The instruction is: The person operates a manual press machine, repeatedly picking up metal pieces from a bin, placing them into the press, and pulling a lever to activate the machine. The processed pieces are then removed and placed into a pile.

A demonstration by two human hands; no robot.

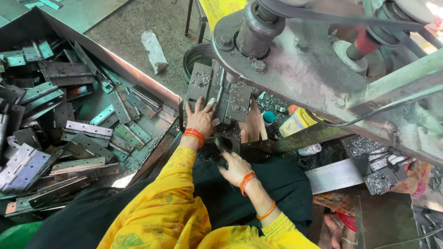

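My left hand (201,118) lies on an open grey metal hinge (220,91) and holds it flat on the machine's work plate, fingers spread over its lower edge. Curly metal shavings sit on the hinge leaves. Directly above the hinge rises the dark spindle (256,28) of the machine. My right hand (234,167) is lower, over my dark lap, closed around a dark metal piece (221,148); what that piece is I cannot tell. Both wrists wear orange bangles and the sleeves are yellow.
A large metal bin (138,76) at the left holds several loose hinges (87,130). The machine's grey frame (314,74) with belt and pulleys fills the upper right. A yellow bottle (297,121), a metal bucket (196,55) and another person's foot (339,229) are nearby.
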